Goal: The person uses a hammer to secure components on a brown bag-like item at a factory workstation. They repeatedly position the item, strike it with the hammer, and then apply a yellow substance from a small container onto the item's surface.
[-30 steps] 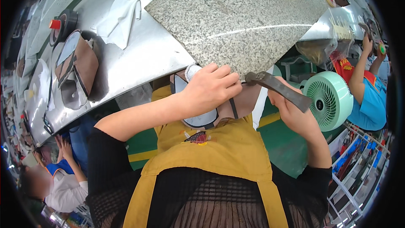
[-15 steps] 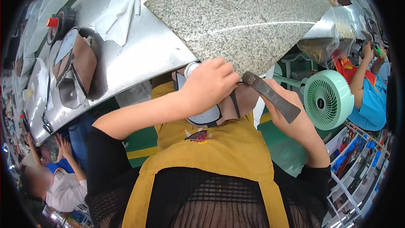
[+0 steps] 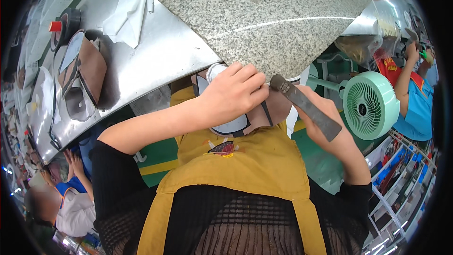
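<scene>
Below the granite slab on the desk, left hand fingers gripped a half-assembled shoe upper; right hand clasped a hammer, striking apparently unfinished.

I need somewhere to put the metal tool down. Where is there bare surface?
The granite slab is almost wholly bare. There is also a bare steel strip of bench between the white cloth and the slab's near edge. It is crowded at the left, around the brown shoe upper.
</scene>
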### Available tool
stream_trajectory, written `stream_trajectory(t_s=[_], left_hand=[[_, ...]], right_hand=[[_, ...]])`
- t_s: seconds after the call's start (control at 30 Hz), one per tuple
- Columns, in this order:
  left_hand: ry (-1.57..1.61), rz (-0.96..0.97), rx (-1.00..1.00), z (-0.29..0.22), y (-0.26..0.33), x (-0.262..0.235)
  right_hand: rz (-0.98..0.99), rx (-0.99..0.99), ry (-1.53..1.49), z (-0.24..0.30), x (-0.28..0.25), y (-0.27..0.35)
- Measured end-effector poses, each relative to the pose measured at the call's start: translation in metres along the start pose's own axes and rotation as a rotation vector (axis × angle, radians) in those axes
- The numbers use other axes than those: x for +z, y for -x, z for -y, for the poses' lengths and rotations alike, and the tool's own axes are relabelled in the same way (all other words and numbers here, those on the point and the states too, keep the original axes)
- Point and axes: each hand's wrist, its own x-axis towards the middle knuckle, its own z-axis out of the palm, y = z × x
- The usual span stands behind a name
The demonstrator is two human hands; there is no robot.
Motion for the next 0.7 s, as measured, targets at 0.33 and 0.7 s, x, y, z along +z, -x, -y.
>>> stream_trajectory(t_s=[0.33, 0.7], left_hand=[[0.214, 0.002, -0.253, -0.002, 0.000, -0.008], [0.039, 0.062, 0.012, 0.005, 0.004, -0.010]], right_hand=[[-0.101, -0.052, 0.065, 0.013, 0.006, -0.008], [-0.103, -0.016, -0.062, 0.007, 0.003, -0.006]])
